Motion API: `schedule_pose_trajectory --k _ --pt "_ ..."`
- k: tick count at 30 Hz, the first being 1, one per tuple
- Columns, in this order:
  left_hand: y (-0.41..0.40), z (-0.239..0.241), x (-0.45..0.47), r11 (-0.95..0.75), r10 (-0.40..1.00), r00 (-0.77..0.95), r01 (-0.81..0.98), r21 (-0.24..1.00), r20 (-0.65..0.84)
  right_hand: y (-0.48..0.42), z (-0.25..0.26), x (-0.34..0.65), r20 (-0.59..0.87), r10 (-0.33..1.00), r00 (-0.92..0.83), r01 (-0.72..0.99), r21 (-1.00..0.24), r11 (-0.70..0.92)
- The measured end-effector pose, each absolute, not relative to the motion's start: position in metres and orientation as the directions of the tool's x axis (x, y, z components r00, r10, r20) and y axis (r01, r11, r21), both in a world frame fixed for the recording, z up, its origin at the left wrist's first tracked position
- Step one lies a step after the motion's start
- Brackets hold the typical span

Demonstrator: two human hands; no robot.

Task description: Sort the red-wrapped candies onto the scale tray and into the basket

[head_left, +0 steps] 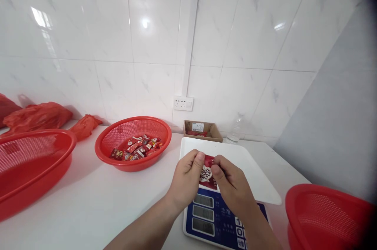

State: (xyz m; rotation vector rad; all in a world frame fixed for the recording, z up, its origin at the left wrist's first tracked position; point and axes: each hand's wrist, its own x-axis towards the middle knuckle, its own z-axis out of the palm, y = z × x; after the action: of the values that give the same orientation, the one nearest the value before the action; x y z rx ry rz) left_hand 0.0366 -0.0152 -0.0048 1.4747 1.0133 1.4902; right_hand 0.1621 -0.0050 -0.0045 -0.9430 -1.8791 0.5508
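Between my two hands is a small dark red candy packet with white lettering and a zigzag edge. My left hand pinches its upper left side with thumb and fingers. From the other side my right hand grips the upper right edge, its thumb on the front. Both hands are above a digital scale, which has a blue panel, several grey displays and a white weighing plate. My right hand and forearm cover part of the keypad.
A red basket holding several wrapped candies stands left of the scale. Other red baskets are at far left and at right. Behind are a cardboard box, a clear bottle and red plastic bags.
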Motion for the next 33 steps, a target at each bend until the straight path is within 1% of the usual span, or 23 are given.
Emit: schedule_pose_trajectory --k 3,6,9,12,15,18,20,24,30,33 --pt "-0.014 -0.005 0.037 -0.384 0.923 -0.025 0.007 0.923 0.384 -0.006 -0.001 0.165 0.523 0.804 -0.283 0.428 -0.682 0.594" --pt "-0.014 -0.004 0.036 -0.379 0.925 0.030 -0.012 0.925 0.379 -0.007 0.002 0.168 0.559 0.784 -0.271 0.483 -0.626 0.613" --pt "-0.014 -0.004 0.035 -0.332 0.934 0.107 -0.087 0.939 0.341 -0.007 0.003 0.171 0.586 0.764 -0.272 0.499 -0.593 0.632" --pt "-0.012 -0.003 0.032 -0.303 0.934 0.139 -0.177 0.936 0.329 -0.007 0.002 0.171 0.556 0.789 -0.261 0.476 -0.637 0.607" --pt "-0.011 -0.003 0.033 -0.321 0.937 0.072 -0.205 0.925 0.341 -0.007 0.004 0.170 0.489 0.826 -0.280 0.428 -0.707 0.563" --pt "-0.012 -0.003 0.036 -0.305 0.948 0.024 -0.219 0.927 0.318 -0.007 0.006 0.170 0.448 0.830 -0.332 0.403 -0.728 0.554" --pt "-0.014 -0.003 0.037 -0.312 0.948 0.000 -0.194 0.930 0.319 -0.008 0.007 0.172 0.437 0.827 -0.354 0.410 -0.722 0.557" --pt "-0.016 -0.002 0.036 -0.405 0.914 -0.045 -0.031 0.914 0.404 -0.008 0.006 0.173 0.420 0.828 -0.371 0.401 -0.732 0.551" --pt "-0.019 -0.002 0.033 -0.501 0.862 -0.065 0.046 0.865 0.503 -0.008 0.001 0.167 0.523 0.803 -0.284 0.394 -0.700 0.595" --pt "-0.022 0.000 0.033 -0.556 0.819 -0.089 0.121 0.823 0.566 -0.010 0.001 0.165 0.553 0.789 -0.267 0.387 -0.689 0.613"
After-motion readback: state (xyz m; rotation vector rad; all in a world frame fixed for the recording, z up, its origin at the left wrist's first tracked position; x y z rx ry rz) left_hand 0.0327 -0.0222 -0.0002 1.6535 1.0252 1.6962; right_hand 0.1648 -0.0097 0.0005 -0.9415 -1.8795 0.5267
